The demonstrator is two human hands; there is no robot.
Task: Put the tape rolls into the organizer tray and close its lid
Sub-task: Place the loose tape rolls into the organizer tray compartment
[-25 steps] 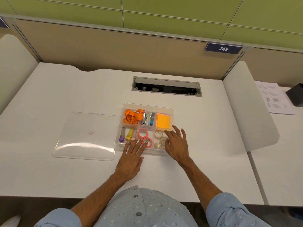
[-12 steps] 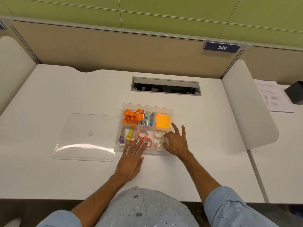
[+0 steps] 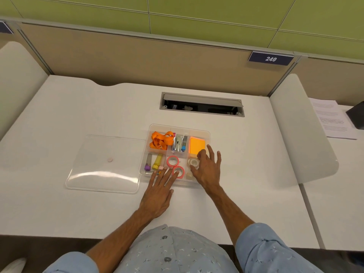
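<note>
Clear tray [image 3: 207,133]: lid [image 3: 104,164] off, at 9 o'clock.
Left hand [image 3: 157,196]: flat, fingers spread, on tray's near edge.
Right hand [image 3: 208,170]: pinched white roll [image 3: 193,162].

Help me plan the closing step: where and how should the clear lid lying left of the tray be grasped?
Take the clear lid by its right edge, the one nearest the organizer tray, coming from above. It lies flat on the desk, so probably only the thin rim offers a pinch; the left hand is closest.
</note>
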